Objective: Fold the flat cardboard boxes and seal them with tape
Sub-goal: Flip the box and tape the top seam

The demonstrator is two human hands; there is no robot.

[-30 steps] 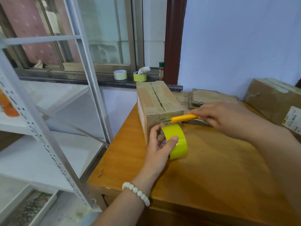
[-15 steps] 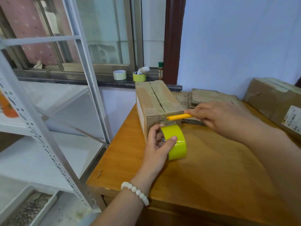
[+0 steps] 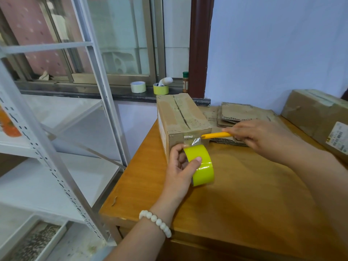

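A folded cardboard box (image 3: 178, 117) stands on the wooden table (image 3: 235, 194), its top seam running away from me. My left hand (image 3: 180, 170) grips a yellow tape roll (image 3: 202, 166) just in front of the box's near end. A clear strip of tape (image 3: 192, 141) stretches from the roll up onto the box's near top edge. My right hand (image 3: 258, 136) holds a yellow utility knife (image 3: 216, 135) with its tip against that strip. A pile of flat cardboard boxes (image 3: 237, 113) lies behind my right hand.
A larger sealed carton (image 3: 316, 117) sits at the table's right edge. On the windowsill stand a pale tape roll (image 3: 138, 87), a yellow tape roll (image 3: 161, 89) and a small bottle (image 3: 185, 82). A white metal shelving rack (image 3: 56, 129) stands to the left of the table.
The knife tip has moved left to the tape strip at the box's near edge. The tape roll has dropped slightly away from the box, stretching the strip.
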